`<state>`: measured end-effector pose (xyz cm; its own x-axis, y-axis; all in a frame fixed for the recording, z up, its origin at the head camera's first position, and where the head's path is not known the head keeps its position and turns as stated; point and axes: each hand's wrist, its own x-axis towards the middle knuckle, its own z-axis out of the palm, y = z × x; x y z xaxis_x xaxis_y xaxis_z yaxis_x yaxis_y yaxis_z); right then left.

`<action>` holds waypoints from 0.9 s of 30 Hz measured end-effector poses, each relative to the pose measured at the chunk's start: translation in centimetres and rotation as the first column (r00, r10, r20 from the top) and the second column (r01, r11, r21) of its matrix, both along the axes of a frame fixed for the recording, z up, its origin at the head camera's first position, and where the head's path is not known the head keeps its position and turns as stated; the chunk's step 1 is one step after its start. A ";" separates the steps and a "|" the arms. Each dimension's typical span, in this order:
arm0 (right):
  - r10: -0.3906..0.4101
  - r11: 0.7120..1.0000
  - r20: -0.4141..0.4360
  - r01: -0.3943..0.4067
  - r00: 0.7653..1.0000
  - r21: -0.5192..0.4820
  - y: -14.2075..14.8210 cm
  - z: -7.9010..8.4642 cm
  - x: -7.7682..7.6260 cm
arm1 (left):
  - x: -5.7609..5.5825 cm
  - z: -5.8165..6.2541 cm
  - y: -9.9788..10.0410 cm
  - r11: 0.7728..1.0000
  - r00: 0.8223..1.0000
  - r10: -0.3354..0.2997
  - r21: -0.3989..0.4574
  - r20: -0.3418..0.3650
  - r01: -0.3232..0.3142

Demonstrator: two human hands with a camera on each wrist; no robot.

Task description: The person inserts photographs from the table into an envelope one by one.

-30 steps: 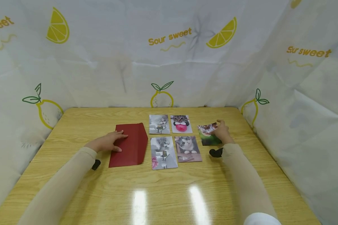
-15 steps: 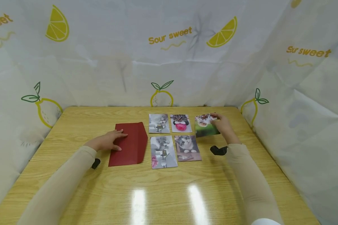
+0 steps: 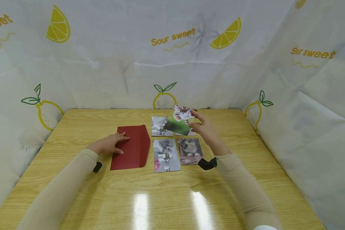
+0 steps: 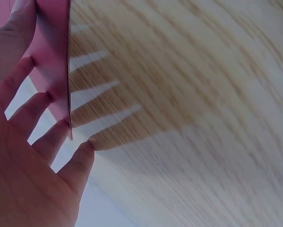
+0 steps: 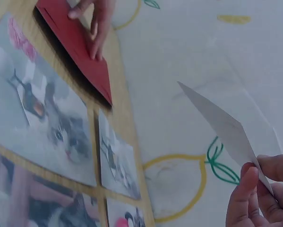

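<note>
Two hands are busy on the wooden table (image 3: 172,198). Closest to the person, the left hand (image 3: 110,145) lies flat with straight fingers on the left side of the red envelope (image 3: 132,148). It presses down and does not curl round it. The left wrist view shows the spread fingers (image 4: 37,127) against the red paper and the wood.

Next come two cat photos lying side by side: the grey kitten photo (image 3: 166,155) and the tabby photo (image 3: 191,150). They sit just to the right of the envelope.

A bit farther, the right hand (image 3: 207,131) pinches the tiger photo (image 3: 180,123) by its right edge, thumb and fingers curled onto it. The photo is up in the air, tilted, over the back row of photos. It hides most of the photo under it, so only a back-row grey photo (image 3: 158,126) shows well.

I think a good way to do this step is to keep a soft pinch at the edge so the photo does not bend, and to keep the left hand pressing so the envelope does not slide.

Half a second ago the tiger photo was over on the right, beside the back row. Now it has moved left and higher. The left hand has stayed put.
</note>
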<state>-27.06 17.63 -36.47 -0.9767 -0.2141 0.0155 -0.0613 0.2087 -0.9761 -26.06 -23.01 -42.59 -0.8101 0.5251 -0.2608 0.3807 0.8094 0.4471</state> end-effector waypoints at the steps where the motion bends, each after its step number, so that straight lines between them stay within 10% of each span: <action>1: 0.016 0.999 0.003 -0.016 1.000 -0.029 -0.7 -0.2 0.3 | 0.0 0.0 0.0 1.000 1.000 -0.002 -0.001 -0.002 0.002; 27: 0.197 0.980 0.100 -0.194 0.975 -0.042 -8.7 -6.0 2.9 | -0.5 -0.6 -0.1 1.000 1.000 0.012 -0.012 -0.001 -0.012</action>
<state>-24.12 8.95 -42.49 -0.9127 -0.4020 -0.0735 0.0039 0.1712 -0.9852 -26.53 -23.15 -43.21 -0.8168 0.5120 -0.2657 0.3713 0.8192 0.4372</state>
